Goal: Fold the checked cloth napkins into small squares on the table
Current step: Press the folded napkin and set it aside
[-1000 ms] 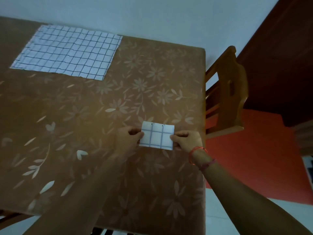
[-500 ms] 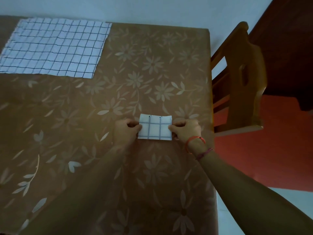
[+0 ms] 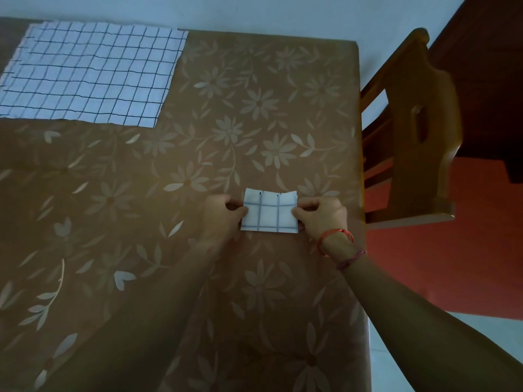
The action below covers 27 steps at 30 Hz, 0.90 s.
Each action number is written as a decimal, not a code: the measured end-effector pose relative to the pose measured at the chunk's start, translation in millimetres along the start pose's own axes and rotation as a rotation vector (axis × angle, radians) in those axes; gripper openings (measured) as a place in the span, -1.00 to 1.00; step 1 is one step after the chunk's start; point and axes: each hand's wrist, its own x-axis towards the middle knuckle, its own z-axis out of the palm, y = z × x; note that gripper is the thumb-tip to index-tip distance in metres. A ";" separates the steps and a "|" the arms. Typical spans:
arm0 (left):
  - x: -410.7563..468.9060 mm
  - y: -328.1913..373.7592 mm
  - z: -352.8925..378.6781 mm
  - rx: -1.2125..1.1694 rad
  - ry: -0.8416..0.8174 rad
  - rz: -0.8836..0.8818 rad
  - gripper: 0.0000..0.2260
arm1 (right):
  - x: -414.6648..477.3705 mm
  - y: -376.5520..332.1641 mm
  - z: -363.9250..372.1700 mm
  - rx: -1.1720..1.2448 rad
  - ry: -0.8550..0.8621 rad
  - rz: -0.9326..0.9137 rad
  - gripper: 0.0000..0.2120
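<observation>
Folded napkin (image 3: 269, 212) small, checked, layered; left hand (image 3: 223, 219), right hand (image 3: 322, 216) fingers pinch its side edges.

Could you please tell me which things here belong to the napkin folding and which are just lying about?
Part of the job:
- folded checked napkin, pinched at its sides by the left hand and right hand
- unfolded checked napkin, spread flat at the far left
- table with floral cover

Just there:
- wooden chair beside the table
- wrist bands on the right arm
</observation>
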 end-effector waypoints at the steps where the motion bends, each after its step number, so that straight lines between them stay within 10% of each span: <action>1: -0.2 0.5 0.4 0.004 -0.004 -0.002 -0.93 | -0.9 -0.3 -1.3 -0.018 0.002 -0.008 -0.96; 14: -1.8 -4.8 -9.2 0.195 0.082 0.197 -0.87 | -10.4 -3.9 -8.4 -0.121 0.077 -0.099 -0.85; 20: -11.6 -26.6 -2.2 0.373 0.026 0.710 -0.72 | -22.4 -5.4 20.1 -0.353 0.162 -0.568 -0.72; 27: -5.9 -39.0 14.6 0.613 -0.108 0.776 -0.54 | -19.5 -7.0 60.1 -0.668 -0.069 -0.744 -0.51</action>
